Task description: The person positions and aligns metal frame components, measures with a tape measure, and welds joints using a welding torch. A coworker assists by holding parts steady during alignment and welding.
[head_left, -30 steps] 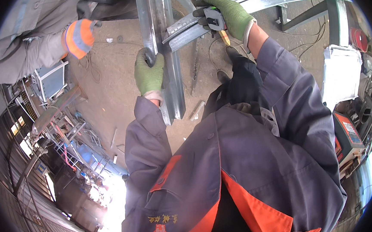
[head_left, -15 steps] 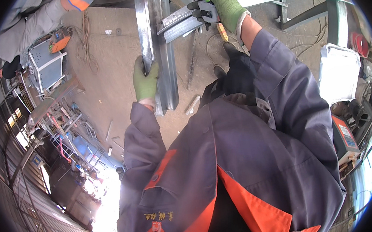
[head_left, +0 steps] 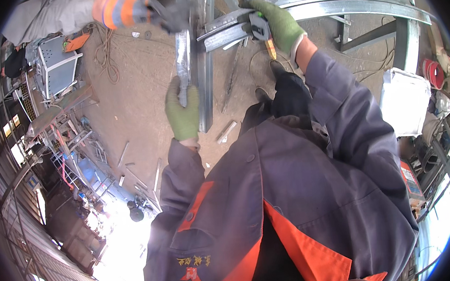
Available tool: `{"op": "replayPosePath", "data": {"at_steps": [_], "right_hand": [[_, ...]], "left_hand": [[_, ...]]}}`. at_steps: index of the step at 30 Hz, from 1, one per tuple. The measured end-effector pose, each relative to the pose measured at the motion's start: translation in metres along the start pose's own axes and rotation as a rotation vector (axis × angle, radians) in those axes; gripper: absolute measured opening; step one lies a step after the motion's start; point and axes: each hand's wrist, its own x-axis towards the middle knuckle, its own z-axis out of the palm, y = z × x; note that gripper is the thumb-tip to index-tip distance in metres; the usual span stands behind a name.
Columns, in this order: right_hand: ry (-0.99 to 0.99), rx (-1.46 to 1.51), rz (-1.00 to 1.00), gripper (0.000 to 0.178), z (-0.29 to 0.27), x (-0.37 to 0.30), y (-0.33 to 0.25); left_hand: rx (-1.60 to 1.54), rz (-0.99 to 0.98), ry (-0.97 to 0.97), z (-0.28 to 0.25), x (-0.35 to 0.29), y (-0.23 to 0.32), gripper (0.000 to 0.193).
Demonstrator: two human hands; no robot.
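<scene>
My left hand (head_left: 183, 112), in a green glove, is closed round the near end of a shiny metal profile (head_left: 183, 54). That profile lies lengthwise beside a wider steel channel (head_left: 206, 84). In my right hand (head_left: 279, 27), also green-gloved, is a grey tape measure (head_left: 260, 27) with a yellow strap hanging from it. It is held against the left end of a long metal rail (head_left: 330, 5) that runs off to the right. A co-worker's dark-gloved hand (head_left: 167, 16), blurred, reaches over the far part of the shiny profile.
A co-worker's orange-and-grey cuff (head_left: 122, 11) enters from the upper left. A grey metal cabinet (head_left: 59, 66) stands at left, with cable coils (head_left: 105, 60) on the floor. Metal offcuts (head_left: 227, 131) lie near my feet. At right are a white container (head_left: 404, 102) and a red reel (head_left: 433, 73).
The co-worker's hand has come in from the upper left to the shiny profile. My left hand and that profile sit slightly lower and further right. My right hand keeps the tape measure.
</scene>
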Motion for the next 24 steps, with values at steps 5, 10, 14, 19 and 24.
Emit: {"op": "replayPosePath", "data": {"at_steps": [5,10,14,19,24], "right_hand": [[-0.119,-0.003,0.076,0.039,0.032,-0.052,0.045],[-0.146,0.053,0.127,0.035,0.065,-0.100,0.087],[-0.194,-0.004,0.158,0.035,0.066,-0.114,0.084],[-0.235,-0.057,0.223,0.038,0.068,-0.126,0.067],[-0.335,-0.312,0.149,0.041,0.060,-0.132,0.073]], "left_hand": [[-0.638,-0.207,-0.352,0.038,-0.034,0.066,0.074],[-0.991,-0.305,-0.442,0.067,-0.048,0.087,0.068],[-0.962,-0.290,-0.476,0.060,-0.061,0.077,0.073],[-0.894,-0.352,-0.488,0.047,-0.068,0.069,0.074],[-0.733,-0.266,-0.503,0.035,-0.076,0.056,0.065]]}}
